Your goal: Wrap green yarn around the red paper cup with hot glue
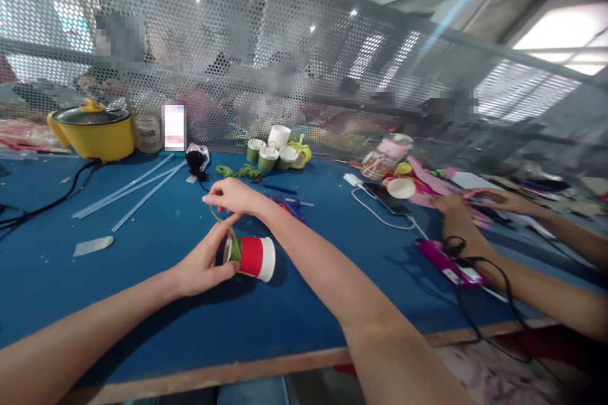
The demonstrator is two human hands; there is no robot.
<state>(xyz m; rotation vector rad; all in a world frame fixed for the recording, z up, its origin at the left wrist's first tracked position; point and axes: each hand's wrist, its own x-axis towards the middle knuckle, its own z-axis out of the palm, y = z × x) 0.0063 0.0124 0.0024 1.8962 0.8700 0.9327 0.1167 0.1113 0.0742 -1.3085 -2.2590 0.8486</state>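
A white paper cup [268, 259] lies on its side over the blue table, a red band round its middle. Green yarn [235, 248] is wound round the end nearer my left hand. My left hand [206, 260] grips that end, thumb below and fingers above. Just above it, my right hand [234, 196] pinches a loose strand of the green yarn, which runs down to the cup. Behind my right hand are small skeins of green yarn [249, 170] and a blue-handled tool [287, 205], partly hidden by my arm.
Several green-and-white cups [268, 158] stand at the back beside yellow-green yarn [302, 153]. Left are a yellow electric pot [107, 137], a jar [147, 133] and translucent sticks [148, 197]. Right are a purple power strip [434, 256], a phone [389, 200] and another person's hands [449, 203].
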